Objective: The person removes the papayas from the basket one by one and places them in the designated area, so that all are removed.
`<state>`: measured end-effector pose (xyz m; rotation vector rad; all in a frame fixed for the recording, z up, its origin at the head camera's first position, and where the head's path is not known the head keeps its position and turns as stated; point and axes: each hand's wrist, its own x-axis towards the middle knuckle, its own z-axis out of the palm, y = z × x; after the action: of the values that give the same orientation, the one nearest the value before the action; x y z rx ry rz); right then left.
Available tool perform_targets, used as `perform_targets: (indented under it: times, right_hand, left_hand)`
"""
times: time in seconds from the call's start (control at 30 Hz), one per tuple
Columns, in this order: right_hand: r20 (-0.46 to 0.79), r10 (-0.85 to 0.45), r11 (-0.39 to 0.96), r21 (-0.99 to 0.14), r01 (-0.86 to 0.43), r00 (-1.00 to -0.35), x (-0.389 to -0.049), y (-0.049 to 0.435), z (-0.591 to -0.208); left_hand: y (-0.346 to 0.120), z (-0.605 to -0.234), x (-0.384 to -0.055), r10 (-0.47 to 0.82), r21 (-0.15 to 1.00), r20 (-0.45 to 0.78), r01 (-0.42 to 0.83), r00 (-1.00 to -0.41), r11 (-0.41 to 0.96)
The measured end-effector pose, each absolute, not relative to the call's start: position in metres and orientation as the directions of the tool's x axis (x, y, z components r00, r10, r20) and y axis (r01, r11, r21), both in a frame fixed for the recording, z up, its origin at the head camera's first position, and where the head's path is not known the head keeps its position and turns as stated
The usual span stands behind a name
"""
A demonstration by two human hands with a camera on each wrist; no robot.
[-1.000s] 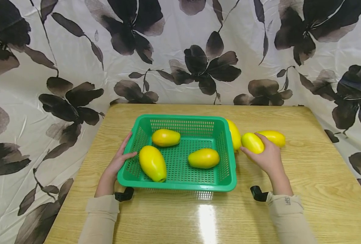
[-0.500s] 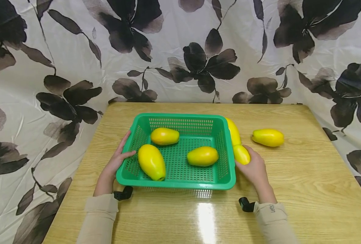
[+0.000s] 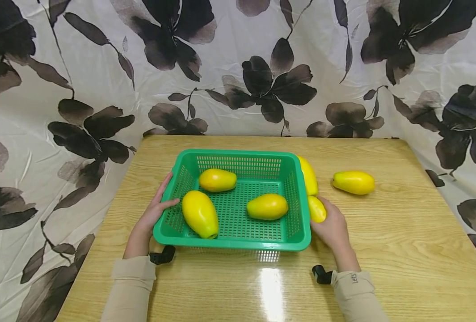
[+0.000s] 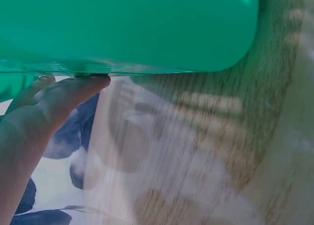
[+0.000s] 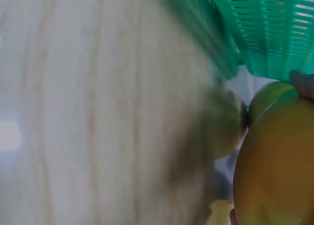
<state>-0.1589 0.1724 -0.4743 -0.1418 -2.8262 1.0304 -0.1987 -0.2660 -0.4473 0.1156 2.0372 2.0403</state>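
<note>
A green plastic basket [image 3: 231, 245] stands on the wooden table with three yellow papayas inside: one at the back left [image 3: 217, 180], one at the front left [image 3: 200, 214] and one on the right [image 3: 267, 207]. My left hand [image 3: 152, 214] holds the basket's left side, thumb over the rim and fingers along the outer wall. On the opposite side my right hand [image 3: 332, 223] grips another papaya [image 3: 317, 209] close against the outer wall, partly hidden by the rim. In the right wrist view that papaya [image 5: 279, 166] fills the right edge, with a fingertip on it.
Behind the gripped papaya, a larger yellow papaya [image 3: 308, 176] lies along the basket's right wall, partly covered by it. Another papaya [image 3: 353, 182] lies farther right on the table [image 3: 406, 232]. A flowered cloth [image 3: 229, 53] hangs behind the table.
My right hand has brought the gripped papaya left and toward me, from beside the far-right papaya to the basket's right wall. The left hand keeps its place.
</note>
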Motion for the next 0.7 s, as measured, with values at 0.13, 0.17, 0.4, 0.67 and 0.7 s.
perform_targets:
  times: [0.13,0.17,0.4,0.67,0.7]
  right_hand:
    - [0.071,0.132,0.768,-0.638,0.057,-0.989,-0.158,0.171,-0.479]
    - [0.070,0.132,0.771,-0.634,0.058,-0.989,-0.158,0.171,-0.480]
    - [0.092,0.133,0.800,-0.598,0.052,-0.987,-0.161,0.168,-0.485]
    - [0.070,0.135,0.807,-0.586,0.068,-0.988,-0.164,0.167,-0.483]
    - [0.071,0.131,0.808,-0.585,0.065,-0.989,-0.164,0.167,-0.483]
  left_hand:
    - [-0.267,-0.452,-0.200,0.234,0.993,-0.116,-0.113,-0.965,0.025]
    - [-0.268,-0.452,-0.200,0.234,0.993,-0.119,-0.115,-0.965,0.030]
    - [-0.268,-0.452,-0.200,0.237,0.993,-0.119,-0.114,-0.964,0.034]
    - [-0.260,-0.435,-0.194,0.238,0.990,-0.131,-0.139,-0.962,-0.018]
    - [-0.259,-0.432,-0.193,0.238,0.989,-0.133,-0.144,-0.962,-0.029]
